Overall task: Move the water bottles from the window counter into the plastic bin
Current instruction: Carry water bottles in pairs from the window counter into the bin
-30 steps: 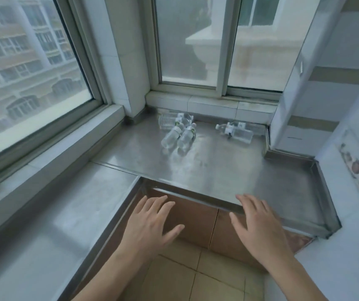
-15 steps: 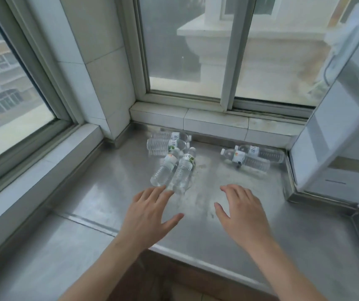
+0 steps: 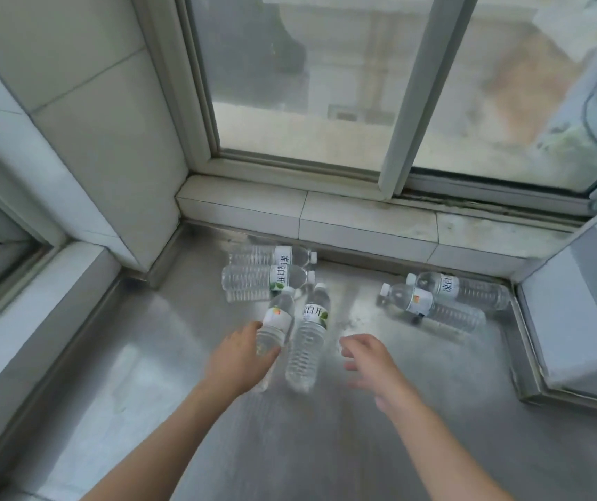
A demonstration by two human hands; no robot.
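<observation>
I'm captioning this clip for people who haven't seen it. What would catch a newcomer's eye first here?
Six clear water bottles lie on their sides on the steel counter under the window: four clustered in the middle, two by the right corner. The left hand is closing on the near-left bottle of the cluster, while the right hand hovers open beside its neighbour. No bin is in view.

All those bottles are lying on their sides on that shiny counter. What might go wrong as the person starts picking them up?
The left hand is closing on one bottle that lies touching its neighbour; lifting it may set the neighbour rolling on the smooth steel counter. The right hand is open, holding nothing. The bin is out of view, so carrying means turning away.
</observation>
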